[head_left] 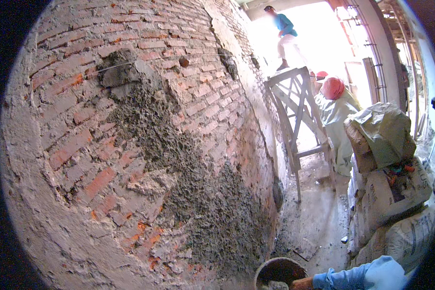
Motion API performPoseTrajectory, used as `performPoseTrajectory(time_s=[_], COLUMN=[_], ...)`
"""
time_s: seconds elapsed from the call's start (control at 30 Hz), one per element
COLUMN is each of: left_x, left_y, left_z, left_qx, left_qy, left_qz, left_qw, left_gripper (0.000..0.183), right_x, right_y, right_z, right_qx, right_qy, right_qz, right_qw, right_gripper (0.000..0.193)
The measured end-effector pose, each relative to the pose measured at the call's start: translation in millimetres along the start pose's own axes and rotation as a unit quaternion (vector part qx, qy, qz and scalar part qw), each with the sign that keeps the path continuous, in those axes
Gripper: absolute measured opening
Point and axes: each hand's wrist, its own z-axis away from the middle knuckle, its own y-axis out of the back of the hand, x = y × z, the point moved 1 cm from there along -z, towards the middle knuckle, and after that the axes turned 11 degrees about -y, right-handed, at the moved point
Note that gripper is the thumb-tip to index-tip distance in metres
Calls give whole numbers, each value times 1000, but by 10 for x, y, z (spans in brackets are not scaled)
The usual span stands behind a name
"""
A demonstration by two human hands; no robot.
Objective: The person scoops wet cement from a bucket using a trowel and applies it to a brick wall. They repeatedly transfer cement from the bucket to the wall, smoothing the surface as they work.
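My right hand [302,283], in a light blue sleeve [357,274], reaches in from the lower right to the rim of a round, dark bucket [262,271]. Its fingers look curled, but the lower edge cuts them off, and what they hold cannot be made out. Inside the bucket, beside the fingers, lies a light grey lump [277,285]. My left hand is out of view. Before me rises a worn brick wall [99,186], with a broad patch of rough, dark grey mortar [217,208] running diagonally down it.
A thin string [115,66] crosses the upper wall. Ahead stands a wooden trestle [299,108], with a person [286,30] in a teal top above it. A red helmet [332,89] shows behind stacked sacks [389,193] on the right. Debris lies on the concrete floor [319,212].
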Motion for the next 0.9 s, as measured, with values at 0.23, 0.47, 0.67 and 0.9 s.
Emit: performPoseTrajectory(time_s=[0.23, 0.47, 0.67, 0.9], left_x=[233, 89, 161, 79], left_y=[-82, -75, -149, 32], left_z=[-182, -107, -60, 74], left_qx=[19, -8, -4, -14], left_qy=[-25, 2, 85, 52], left_qz=[53, 113, 87, 115], left_qw=[998, 994, 993, 992], left_gripper=[17, 18, 25, 27], right_x=[80, -414, -591, -257], right_y=[80, 86, 161, 78], right_z=[-215, 64, 131, 162], right_qx=[106, 80, 218, -3], right_qy=[-189, -177, -248, -161], right_qz=[405, 405, 412, 359], right_qw=[888, 893, 849, 919], right_gripper=[24, 19, 23, 18])
